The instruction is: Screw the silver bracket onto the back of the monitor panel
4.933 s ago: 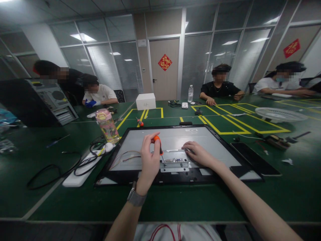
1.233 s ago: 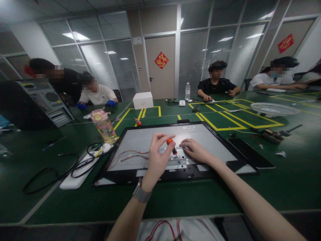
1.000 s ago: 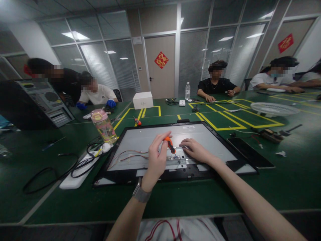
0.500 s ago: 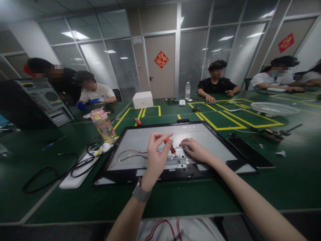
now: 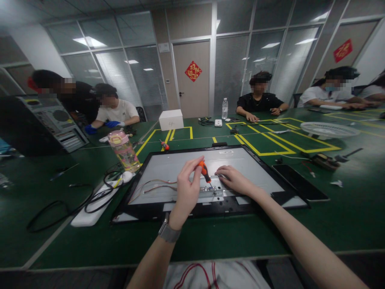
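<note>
My left hand [image 5: 188, 182] is closed around the top of an orange and black screwdriver [image 5: 205, 172], pinched between thumb and fingers. The screwdriver tilts, its tip down at small metal parts [image 5: 214, 190] on a metal bracket [image 5: 197, 196]. That bracket lies on a black-framed display panel [image 5: 162, 168] with a grey-white back, flat before me. My right hand [image 5: 234, 180] rests on the panel just right of the screwdriver, fingers stretched leftward over the bracket's upper edge. Exactly what its fingertips touch is too small to make out. Thin wires [image 5: 155, 184] run left from the bracket.
Left of the panel are a white power strip [image 5: 96, 204] with black cables and a drink bottle [image 5: 124, 150]. A red screwdriver [image 5: 164, 145] lies beyond. On the right are a black tablet-like slab [image 5: 297, 182] and a power tool [image 5: 326, 161]. Several people sit across the table.
My left fingers have come together on the screwdriver's handle, after being spread beside it. The screwdriver stands a little more upright. My right hand has stayed in place.
</note>
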`<move>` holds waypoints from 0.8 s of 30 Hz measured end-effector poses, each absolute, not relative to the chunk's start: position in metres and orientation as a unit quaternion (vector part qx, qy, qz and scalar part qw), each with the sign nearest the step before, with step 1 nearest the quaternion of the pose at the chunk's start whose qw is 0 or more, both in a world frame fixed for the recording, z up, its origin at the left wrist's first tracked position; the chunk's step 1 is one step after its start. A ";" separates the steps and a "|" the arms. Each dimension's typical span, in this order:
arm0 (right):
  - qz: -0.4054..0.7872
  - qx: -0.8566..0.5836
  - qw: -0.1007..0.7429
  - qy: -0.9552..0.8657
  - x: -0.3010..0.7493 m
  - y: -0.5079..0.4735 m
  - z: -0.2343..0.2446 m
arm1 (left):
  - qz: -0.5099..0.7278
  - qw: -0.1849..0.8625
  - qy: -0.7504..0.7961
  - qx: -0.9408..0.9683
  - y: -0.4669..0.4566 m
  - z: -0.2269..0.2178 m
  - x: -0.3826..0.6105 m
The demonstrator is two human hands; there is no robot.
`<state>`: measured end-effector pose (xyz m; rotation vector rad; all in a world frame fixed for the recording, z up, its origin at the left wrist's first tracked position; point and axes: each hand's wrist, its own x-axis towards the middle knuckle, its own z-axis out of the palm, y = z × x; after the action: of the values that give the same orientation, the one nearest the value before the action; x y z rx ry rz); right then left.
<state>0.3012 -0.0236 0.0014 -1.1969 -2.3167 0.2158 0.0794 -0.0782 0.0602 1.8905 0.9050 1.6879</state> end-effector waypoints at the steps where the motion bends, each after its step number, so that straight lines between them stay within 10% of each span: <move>1: 0.080 -0.443 0.260 -0.855 0.301 -0.024 0.002 | 0.617 0.209 0.338 0.679 -0.078 0.061 0.080; 24: 0.079 -0.443 0.258 -0.855 0.301 -0.026 0.005 | 0.588 0.186 0.323 0.717 -0.084 0.063 0.082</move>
<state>0.3006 -0.0259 0.0046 -1.2014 -2.3175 0.2146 0.0818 -0.0842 0.0633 2.0213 0.9110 1.6578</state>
